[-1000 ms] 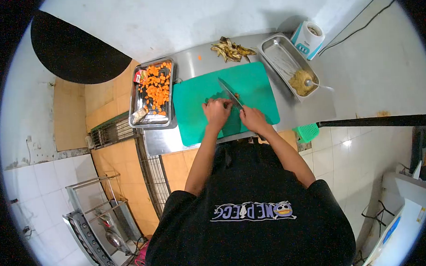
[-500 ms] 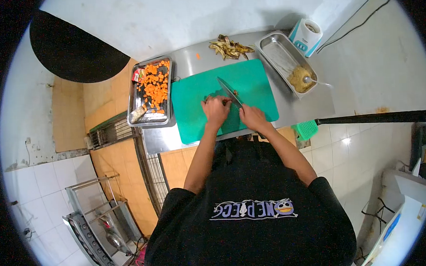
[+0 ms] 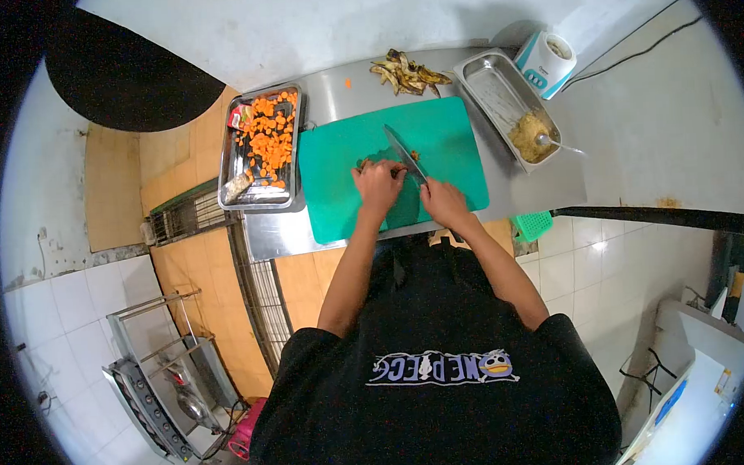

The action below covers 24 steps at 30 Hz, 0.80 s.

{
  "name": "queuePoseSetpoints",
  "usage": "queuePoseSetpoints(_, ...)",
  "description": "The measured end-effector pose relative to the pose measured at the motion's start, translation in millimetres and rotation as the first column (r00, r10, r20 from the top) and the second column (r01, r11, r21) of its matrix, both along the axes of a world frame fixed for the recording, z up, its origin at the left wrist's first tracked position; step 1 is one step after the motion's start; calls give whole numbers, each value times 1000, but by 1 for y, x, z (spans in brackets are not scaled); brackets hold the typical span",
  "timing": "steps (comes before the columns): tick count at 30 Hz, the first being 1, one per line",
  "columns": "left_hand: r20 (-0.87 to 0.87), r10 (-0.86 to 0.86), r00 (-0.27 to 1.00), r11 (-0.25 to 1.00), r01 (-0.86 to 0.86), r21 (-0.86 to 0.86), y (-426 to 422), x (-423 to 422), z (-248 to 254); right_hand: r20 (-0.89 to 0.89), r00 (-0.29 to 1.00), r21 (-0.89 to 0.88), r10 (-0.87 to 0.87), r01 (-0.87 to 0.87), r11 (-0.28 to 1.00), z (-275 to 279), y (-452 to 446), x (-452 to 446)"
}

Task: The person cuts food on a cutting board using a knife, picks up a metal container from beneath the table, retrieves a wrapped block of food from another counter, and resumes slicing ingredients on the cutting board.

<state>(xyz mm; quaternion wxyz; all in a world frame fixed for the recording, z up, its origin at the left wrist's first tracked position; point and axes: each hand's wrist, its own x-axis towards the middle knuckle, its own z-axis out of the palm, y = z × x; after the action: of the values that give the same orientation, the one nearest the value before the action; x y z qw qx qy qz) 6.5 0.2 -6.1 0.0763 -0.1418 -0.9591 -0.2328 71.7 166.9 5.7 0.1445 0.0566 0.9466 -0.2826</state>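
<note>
A green cutting board (image 3: 337,184) lies on the steel table. My right hand (image 3: 445,204) is wrapped round the handle of a kitchen knife (image 3: 404,152), whose blade points away from me and to the left over the board. Just left of the blade, my left hand (image 3: 378,185) is closed with bent fingers on a small dark brown piece (image 3: 396,173). Its kind is too small and too covered to tell. Right beside the blade, on its far side, are small brown cut bits (image 3: 415,155).
Left of the board stands a steel tray (image 3: 222,176) with cut carrots (image 3: 269,146) and packets. Brown peels (image 3: 407,73) lie behind the board. At right are a deep steel pan (image 3: 486,89) with yellowish mash and a spoon, a white-and-blue appliance (image 3: 546,62) and a green basket (image 3: 534,225).
The whole view has shifted slightly. My hands and the knife keep nearly the same place on the board, the left fingers still beside the blade.
</note>
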Motion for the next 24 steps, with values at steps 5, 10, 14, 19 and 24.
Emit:
queuePoseSetpoints(5,40,9,999,999,-7,-49,0,1,3,-1,1000,-27,-27,27,999,-2,-2,4)
queuePoseSetpoints(10,21,-6,1000,998,7,-66,0,-1,4,-13,1000,-12,-10,10,1000,-2,0,2)
queuePoseSetpoints(14,20,-13,1000,998,14,-65,-2,1,4,38,998,-64,-49,52,997,3,-3,2)
queuePoseSetpoints(19,43,-10,999,997,13,-71,1,-1,11,61,998,-41,-27,29,999,3,-3,1)
queuePoseSetpoints(24,-8,-12,1000,998,11,-61,2,-1,5,26,1000,-28,-12,13,1000,3,-1,0)
